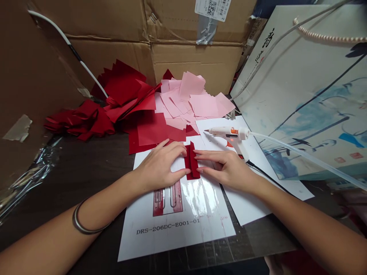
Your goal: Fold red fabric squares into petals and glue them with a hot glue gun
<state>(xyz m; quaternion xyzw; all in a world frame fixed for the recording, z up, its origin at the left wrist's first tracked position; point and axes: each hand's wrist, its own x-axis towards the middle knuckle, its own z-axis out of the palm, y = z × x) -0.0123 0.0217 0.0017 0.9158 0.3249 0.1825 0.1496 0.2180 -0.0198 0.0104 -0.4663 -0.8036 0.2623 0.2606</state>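
Observation:
A small dark red piece (pixel 192 162), folded into a narrow upright strip, lies on a white printed sheet (pixel 212 229). At its left edge my left hand (pixel 160 164) has thumb and curled fingers closed on it. From the right, the fingertips and thumb of my right hand (pixel 229 168) pinch the same piece. Just beyond my right hand rests a white glue gun (pixel 229 133), its nozzle pointing left, on another white sheet (pixel 258 198). Flat red squares (pixel 151 130) lie behind my left hand.
Pink paper squares (pixel 183 99) and red squares (pixel 123 84) are heaped at the back. Folded red pieces (pixel 83 118) sit at the left. Cardboard (pixel 195 65) stands behind, a painted white panel (pixel 309 103) at right. Cables cross both sides.

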